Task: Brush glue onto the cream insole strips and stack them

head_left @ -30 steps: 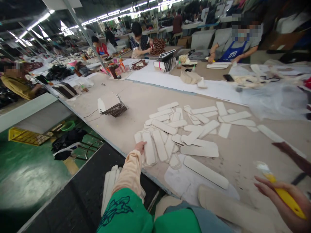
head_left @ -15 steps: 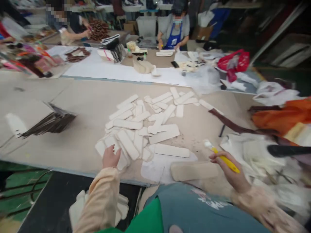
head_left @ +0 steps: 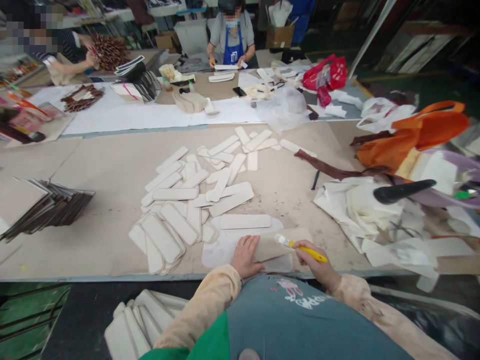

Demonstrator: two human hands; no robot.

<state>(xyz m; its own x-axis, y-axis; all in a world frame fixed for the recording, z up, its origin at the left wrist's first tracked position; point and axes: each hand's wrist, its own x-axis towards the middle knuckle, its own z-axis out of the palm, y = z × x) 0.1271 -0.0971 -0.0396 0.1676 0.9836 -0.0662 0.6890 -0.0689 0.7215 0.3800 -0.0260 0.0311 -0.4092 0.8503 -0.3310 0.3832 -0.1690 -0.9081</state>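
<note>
My right hand (head_left: 317,262) is closed around the yellow handle of a paintbrush (head_left: 309,251). Its white-coated bristles are on or just over a beige rounded panel (head_left: 283,243) at the table's near edge. My left hand (head_left: 245,256) lies on the panel's left end, fingers stretched out and holding nothing. Under the panel is a white paper sheet (head_left: 213,254), and a single off-white strip (head_left: 245,221) lies just beyond it. Many similar off-white strips (head_left: 180,222) with rounded ends are heaped loosely to the left and farther back.
A stack of dark-edged panels (head_left: 48,207) stands at left. On the right are a white bag with a black-handled tool (head_left: 405,191), an orange bag (head_left: 408,135) and a brown strip (head_left: 330,167). More pale pieces (head_left: 138,320) sit below the table edge. Co-workers sit across.
My left hand has moved right from the heap of strips onto the beige panel. The brush in my right hand has come left to the panel, which now lies tilted. The view has shifted.
</note>
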